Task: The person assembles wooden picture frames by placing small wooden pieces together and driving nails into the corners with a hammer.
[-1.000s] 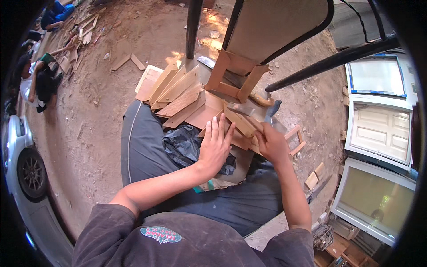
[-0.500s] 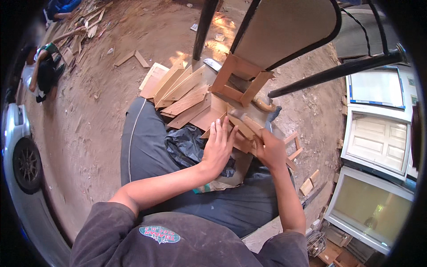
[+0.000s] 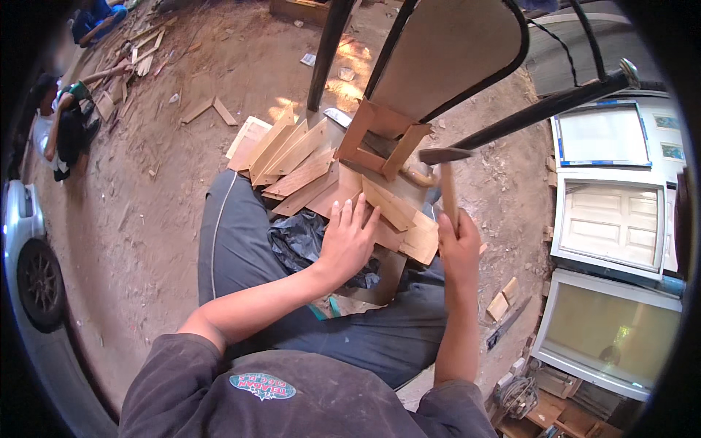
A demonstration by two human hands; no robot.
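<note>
My left hand (image 3: 350,237) lies with fingers spread on thin wooden boards between my knees. Its fingertips touch the near end of an angled wooden piece (image 3: 387,204). A hammer (image 3: 449,196) with a pale wooden handle is gripped in my right hand (image 3: 460,244). Its dark head is raised above the boards' right side. Under the angled piece, a pale wooden board (image 3: 421,237) sticks out toward my right hand. A square frame of wooden strips (image 3: 354,150) stands just beyond. To its left, several cut wooden slats (image 3: 292,146) lie fanned in a pile.
A chair with black legs and a pale panel (image 3: 453,51) stands ahead. Black plastic (image 3: 296,237) lies on my lap. Framed panels (image 3: 613,219) line the right side; a car (image 3: 40,270) is at the left. Another person (image 3: 55,131) crouches at the far left.
My right hand has moved slightly right, and the hammer is now raised with its head up, apart from the boards. My left hand has shifted slightly down and left, fingers more spread.
</note>
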